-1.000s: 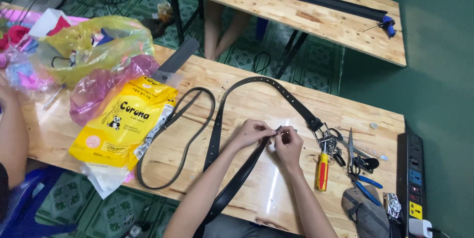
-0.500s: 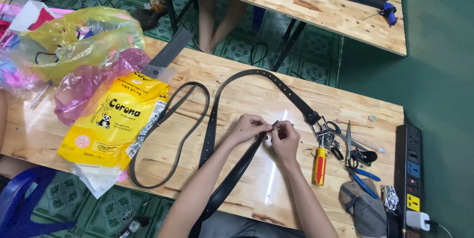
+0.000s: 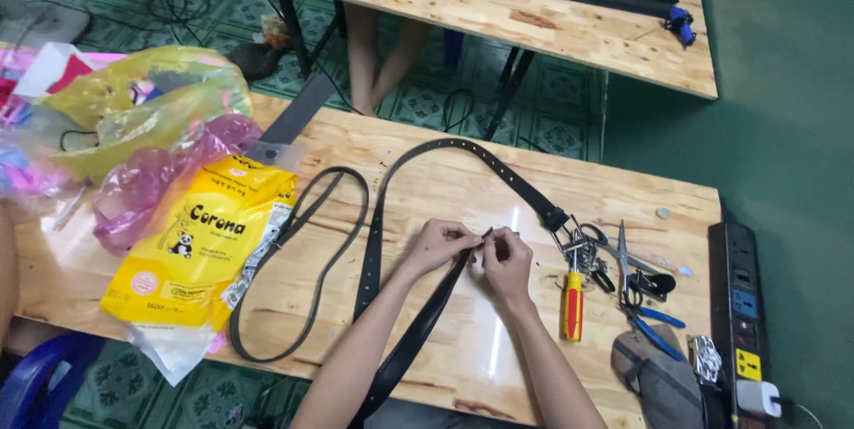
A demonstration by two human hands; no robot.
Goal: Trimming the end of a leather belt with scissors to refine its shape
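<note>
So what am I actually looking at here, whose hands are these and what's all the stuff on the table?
The camera sits on a person's head and looks down at their own bare hands. The left hand and right hand meet over a wooden table, pinching one end of a black belt that curves across it. To the right lie a yellow-handled screwdriver, scissors and blue-handled pliers. To the left lie a yellow packet, plastic bags and a thin black loop. Another person's legs stand behind.
</note>
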